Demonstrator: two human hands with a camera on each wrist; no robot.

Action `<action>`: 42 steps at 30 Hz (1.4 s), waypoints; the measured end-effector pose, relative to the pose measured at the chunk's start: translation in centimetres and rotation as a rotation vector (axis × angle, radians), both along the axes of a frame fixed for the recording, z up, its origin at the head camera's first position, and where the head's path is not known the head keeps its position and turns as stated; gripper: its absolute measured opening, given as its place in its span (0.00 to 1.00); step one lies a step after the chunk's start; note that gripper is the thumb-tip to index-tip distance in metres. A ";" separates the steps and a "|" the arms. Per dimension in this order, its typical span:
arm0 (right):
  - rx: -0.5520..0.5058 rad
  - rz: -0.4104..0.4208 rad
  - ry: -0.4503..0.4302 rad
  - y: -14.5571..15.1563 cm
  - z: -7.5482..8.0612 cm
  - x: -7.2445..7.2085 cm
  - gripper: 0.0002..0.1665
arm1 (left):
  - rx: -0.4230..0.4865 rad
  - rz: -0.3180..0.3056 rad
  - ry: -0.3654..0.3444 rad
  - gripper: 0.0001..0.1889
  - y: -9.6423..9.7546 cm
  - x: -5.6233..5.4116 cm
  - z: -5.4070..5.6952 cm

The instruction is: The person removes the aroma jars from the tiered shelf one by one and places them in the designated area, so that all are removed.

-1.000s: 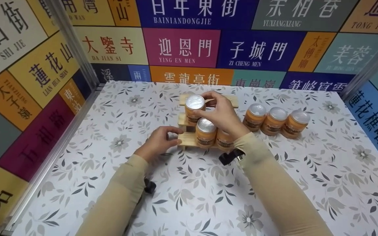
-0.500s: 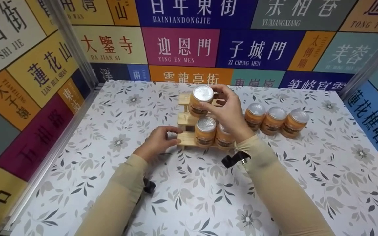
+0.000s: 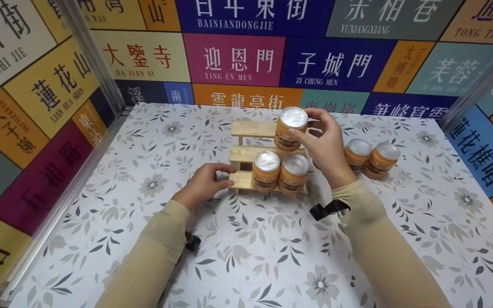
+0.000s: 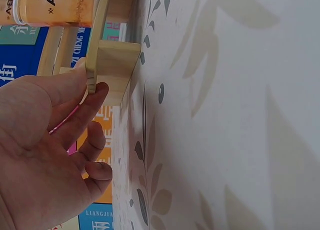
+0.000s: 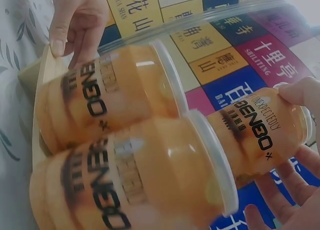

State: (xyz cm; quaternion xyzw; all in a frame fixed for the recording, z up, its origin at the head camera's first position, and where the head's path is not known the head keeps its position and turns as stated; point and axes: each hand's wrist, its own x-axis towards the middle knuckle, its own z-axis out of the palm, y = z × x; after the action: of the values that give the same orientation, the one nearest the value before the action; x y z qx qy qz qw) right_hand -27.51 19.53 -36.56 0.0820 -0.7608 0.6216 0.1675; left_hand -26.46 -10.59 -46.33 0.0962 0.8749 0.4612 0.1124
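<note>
My right hand (image 3: 328, 143) grips an orange jar (image 3: 287, 139) with a silvery top, thumb in front and fingers behind. In the head view the jar overlaps the right part of the top and middle steps of a three-tier wooden rack (image 3: 251, 128). Two matching jars stand side by side on the lowest step, one (image 3: 266, 176) left of the other (image 3: 292, 177). At the rack's left end my left hand (image 3: 203, 184) pinches the lowest step. The left wrist view shows thumb and index finger at the step's edge (image 4: 91, 64), the other fingers loosely curled.
More orange jars stand on the table right of the rack, a nearer one (image 3: 381, 162) and one beside it (image 3: 357, 156); my right hand covers the space left of them. Printed sign panels (image 3: 233, 60) wall the back and sides of the flower-patterned table (image 3: 255, 239).
My right hand has lifted the jar from the left of the middle step and carried it rightward along the rack. The left hand keeps its place at the lowest step.
</note>
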 end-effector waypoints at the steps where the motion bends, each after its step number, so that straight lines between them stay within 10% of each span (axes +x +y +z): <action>1: -0.006 -0.010 0.007 0.4 0.1 0.1 0.31 | 0.001 -0.001 -0.002 0.18 0.0 0.0 0.0; 19: -0.095 -0.135 -0.005 6.1 -1.6 1.6 0.31 | -0.022 -0.008 0.011 0.18 0.1 0.0 -0.2; 42: 0.124 -0.156 -0.111 9.2 -6.4 2.9 0.34 | -0.023 0.017 -0.052 0.19 0.0 -0.3 0.0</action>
State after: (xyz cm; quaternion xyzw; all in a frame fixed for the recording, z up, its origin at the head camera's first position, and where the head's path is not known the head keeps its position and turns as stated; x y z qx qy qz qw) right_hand -24.64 28.74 -42.98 -0.0017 -0.8101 0.5618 0.1678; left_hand -26.72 -10.57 -46.38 0.0756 0.8777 0.4544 0.1321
